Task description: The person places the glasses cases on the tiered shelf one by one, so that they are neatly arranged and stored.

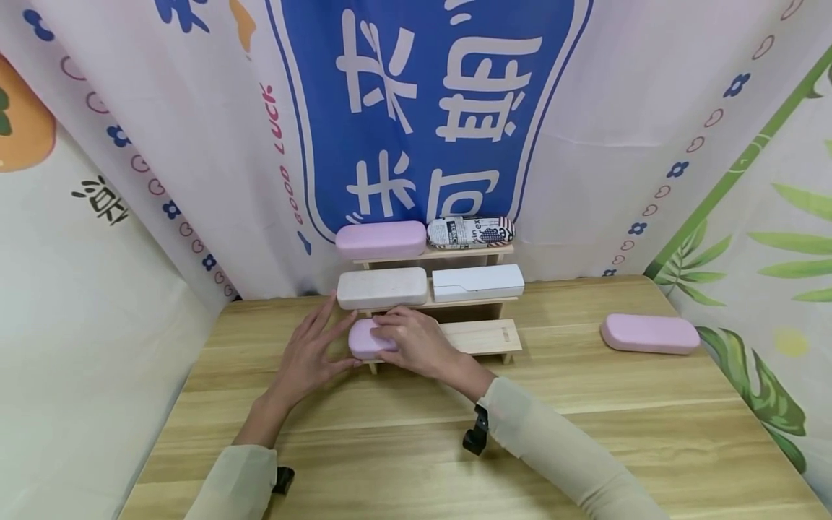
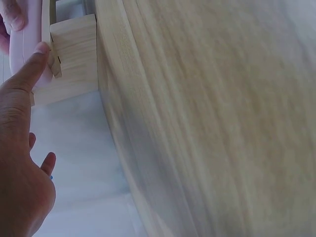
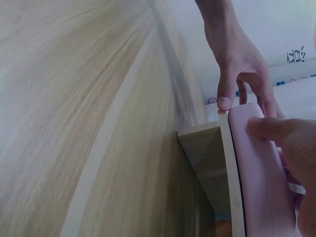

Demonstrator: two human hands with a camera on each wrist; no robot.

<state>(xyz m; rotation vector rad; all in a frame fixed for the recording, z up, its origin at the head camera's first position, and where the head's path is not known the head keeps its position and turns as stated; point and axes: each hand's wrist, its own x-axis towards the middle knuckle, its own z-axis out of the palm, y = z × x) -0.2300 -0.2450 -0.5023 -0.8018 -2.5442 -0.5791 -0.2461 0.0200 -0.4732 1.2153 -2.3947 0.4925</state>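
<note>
On the left end of the lowest step of a wooden three-step stand (image 1: 481,337) lies a lilac glasses case (image 1: 361,339). My right hand (image 1: 416,343) grips it from above, thumb on the front side, as the case (image 3: 259,173) shows in the right wrist view. The left hand (image 1: 308,357) is at the left end of the step, fingers spread. Its thumb touches the step's front edge beside the case (image 2: 24,49) in the left wrist view. Part of the case is hidden behind the right hand.
A speckled pale case (image 1: 382,287) and a white case (image 1: 477,282) sit on the middle step. Above them are another lilac case (image 1: 380,240) and a newsprint-patterned case (image 1: 471,232). One more lilac case (image 1: 650,334) lies on the table (image 1: 390,448) at right. A printed curtain (image 1: 585,202) hangs behind.
</note>
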